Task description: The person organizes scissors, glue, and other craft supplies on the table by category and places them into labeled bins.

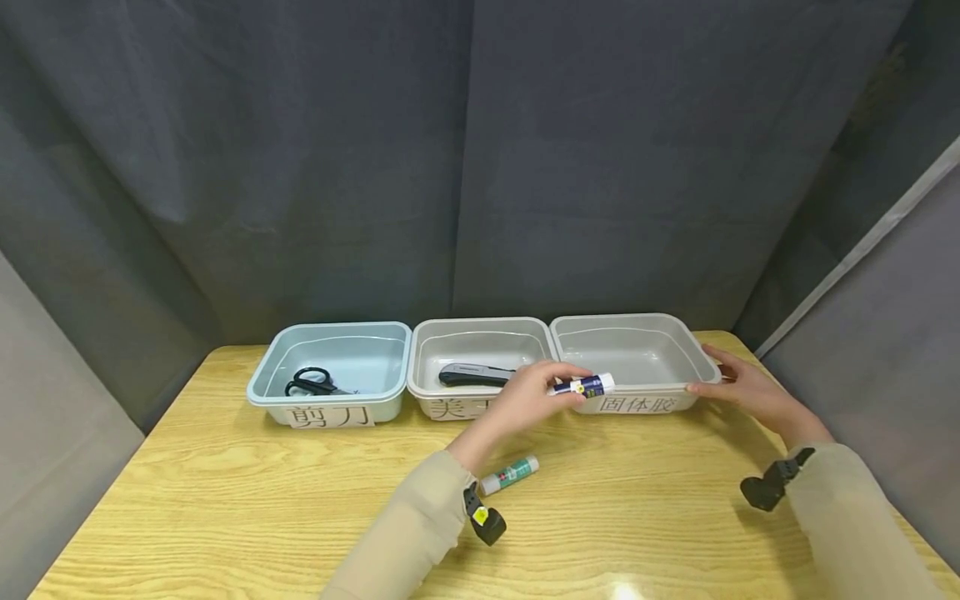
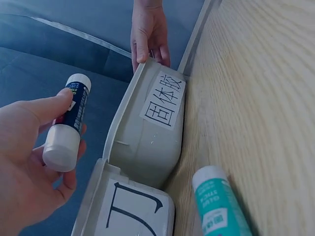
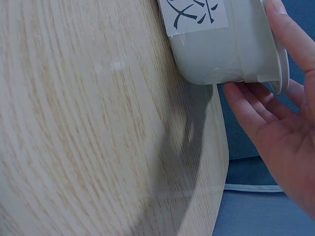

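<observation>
Between thumb and fingers, my left hand (image 1: 531,396) pinches a dark blue glue stick (image 1: 588,386) with white ends, over the front rim of the right grey bin (image 1: 637,390). In the left wrist view the same glue stick (image 2: 74,110) stands clear of the bin wall. My right hand (image 1: 750,392) grips that bin's right end, thumb on the rim and fingers against the outer wall, as the right wrist view of the hand (image 3: 290,113) shows. A green glue stick (image 1: 512,475) with white ends lies on the table, in front of the bins.
The middle grey bin (image 1: 480,323) holds a black and grey utility knife (image 1: 474,375). In the light blue bin (image 1: 341,327) at left lie black-handled scissors (image 1: 311,382). The bins bear paper labels and stand side by side along the back of the wooden table (image 1: 300,508), before a dark curtain (image 1: 360,167).
</observation>
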### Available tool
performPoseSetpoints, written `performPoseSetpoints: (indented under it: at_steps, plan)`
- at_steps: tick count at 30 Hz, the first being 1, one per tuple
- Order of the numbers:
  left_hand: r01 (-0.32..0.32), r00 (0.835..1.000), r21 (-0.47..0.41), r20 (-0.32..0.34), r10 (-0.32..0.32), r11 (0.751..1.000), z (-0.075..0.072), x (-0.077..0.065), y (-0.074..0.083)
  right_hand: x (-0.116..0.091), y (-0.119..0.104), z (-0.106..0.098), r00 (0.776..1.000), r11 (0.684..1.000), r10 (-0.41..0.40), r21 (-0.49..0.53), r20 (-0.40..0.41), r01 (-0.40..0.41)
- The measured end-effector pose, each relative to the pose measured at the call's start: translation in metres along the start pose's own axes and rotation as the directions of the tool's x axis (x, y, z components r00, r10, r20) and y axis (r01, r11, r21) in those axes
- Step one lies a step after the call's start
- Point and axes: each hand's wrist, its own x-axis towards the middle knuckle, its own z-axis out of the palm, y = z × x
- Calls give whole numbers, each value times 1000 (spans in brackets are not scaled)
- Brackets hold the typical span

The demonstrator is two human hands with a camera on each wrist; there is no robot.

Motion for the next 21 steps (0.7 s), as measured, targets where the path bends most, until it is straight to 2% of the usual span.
performPoseSetpoints:
  at_steps: [10, 17, 21]
  plan:
    - [26, 999, 22, -41, -25, 999, 6, 24, -3, 2, 1, 0, 1000, 999, 10, -33, -12, -11]
    - [82, 996, -2, -45, -82, 997, 15, 39, -7, -1, -3, 0, 1000, 1000, 11, -28, -22, -12]
    - [100, 993, 61, -67, -96, 993, 19, 47, -7, 0, -3, 2, 1000, 1000, 8, -27, -24, -9]
